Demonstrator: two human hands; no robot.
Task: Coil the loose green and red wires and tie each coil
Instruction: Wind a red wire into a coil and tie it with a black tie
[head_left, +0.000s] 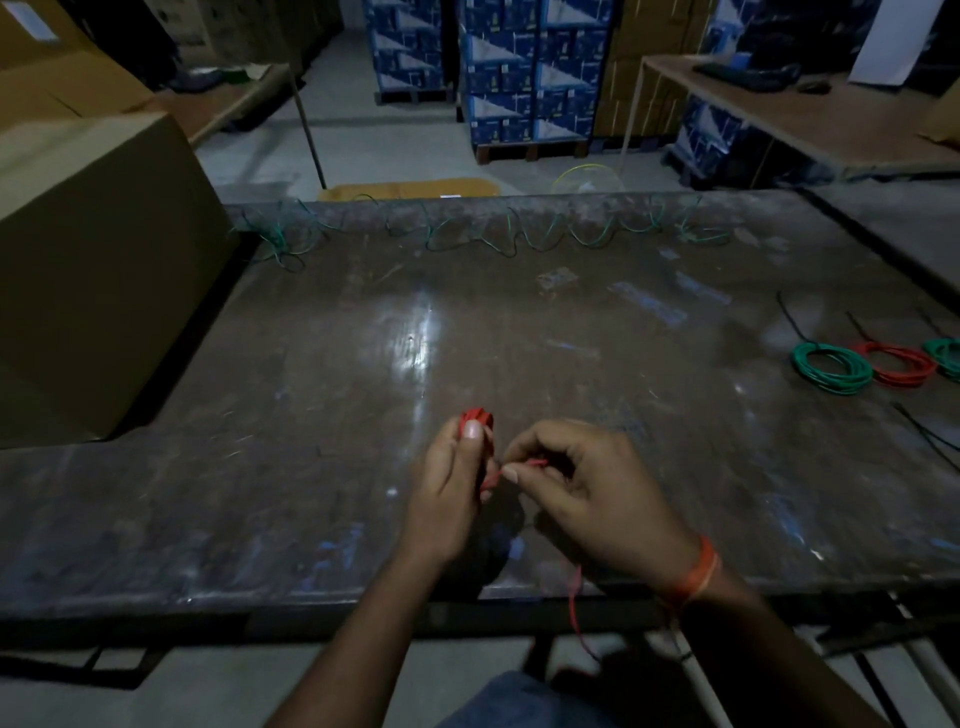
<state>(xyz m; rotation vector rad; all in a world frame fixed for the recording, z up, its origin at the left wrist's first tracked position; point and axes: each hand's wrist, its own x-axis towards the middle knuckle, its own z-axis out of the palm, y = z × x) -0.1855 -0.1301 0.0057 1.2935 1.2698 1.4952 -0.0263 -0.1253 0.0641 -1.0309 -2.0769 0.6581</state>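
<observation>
The scene is dim, with a cool bluish cast. A white glare patch sits on the worn counter (421, 332) near its middle, showing light from above. Beyond that sheen the surface falls off to dark brown. The hands cast a soft shadow just under them, toward the near edge. The wide lens bends straight lines: the counter's far edge bows and the cardboard box (93, 270) at left leans. Everything looks slightly soft and smeared, and the background stacks are murky.

left hand (451, 478) curled upright, thumb on top pressing down. right hand (587, 491) knuckles up, thumb and forefinger pinched together at the tips.
</observation>
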